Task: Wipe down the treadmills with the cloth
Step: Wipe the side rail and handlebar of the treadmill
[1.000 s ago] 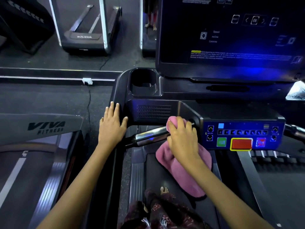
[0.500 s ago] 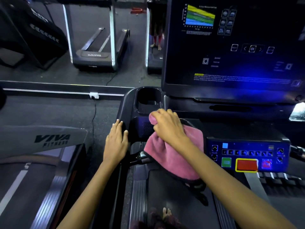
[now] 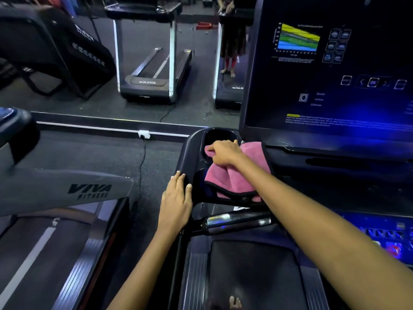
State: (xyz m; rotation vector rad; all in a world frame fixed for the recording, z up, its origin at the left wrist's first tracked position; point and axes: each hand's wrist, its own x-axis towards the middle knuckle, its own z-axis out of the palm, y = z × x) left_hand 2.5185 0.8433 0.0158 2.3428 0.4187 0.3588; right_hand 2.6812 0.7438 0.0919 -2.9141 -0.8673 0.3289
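Gym floor: treadmill console (image 3: 324, 70) with lit display, neighbouring VIVA FITNESS treadmill (image 3: 67, 193), wall mirror (image 3: 134, 63) reflecting more machines, dark rubber flooring (image 3: 100, 151).

Dark rubber floor (image 3: 93, 153); a wall socket (image 3: 143, 134) at centre beneath a big mirror (image 3: 138, 52) across the upper left.

pink cloth (image 3: 237, 180) black-edged; black console (image 3: 192, 153); yellow-green-blue banded chart (image 3: 298, 39) on screen; chrome grip (image 3: 237, 222).
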